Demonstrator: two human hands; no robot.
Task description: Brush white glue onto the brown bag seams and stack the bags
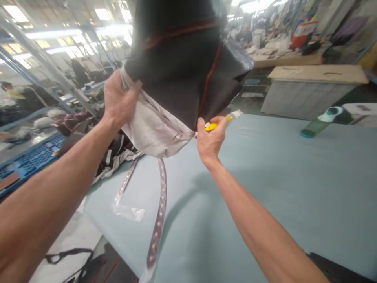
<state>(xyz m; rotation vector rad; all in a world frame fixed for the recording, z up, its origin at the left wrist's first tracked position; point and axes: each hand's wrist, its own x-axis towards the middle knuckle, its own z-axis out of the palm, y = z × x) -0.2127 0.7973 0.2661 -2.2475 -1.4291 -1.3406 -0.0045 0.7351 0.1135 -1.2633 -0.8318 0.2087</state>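
A large dark garment piece (173, 74) with reddish seams is held up above the table, its pale lining (159, 129) folded out along the lower left. My left hand (122, 96) is closed around the upper left edge of that lining. At the lower corner, my right hand (212, 137) pinches the dark cloth between thumb and fingers. A small yellow-handled tool (211, 127) also sits in my right hand; its kind is hard to make out. From under the cloth a strap with a row of light dots (160, 212) trails down over the table.
The blue-green tabletop (250, 188) spreads below. A greenish bottle (321, 122) lies tilted or leans at the far right. Crumpled dark and pale cloth (114, 157) is heaped on the left, beside a blue crate (38, 157). A grey-sided bench (297, 96) stands beyond the table.
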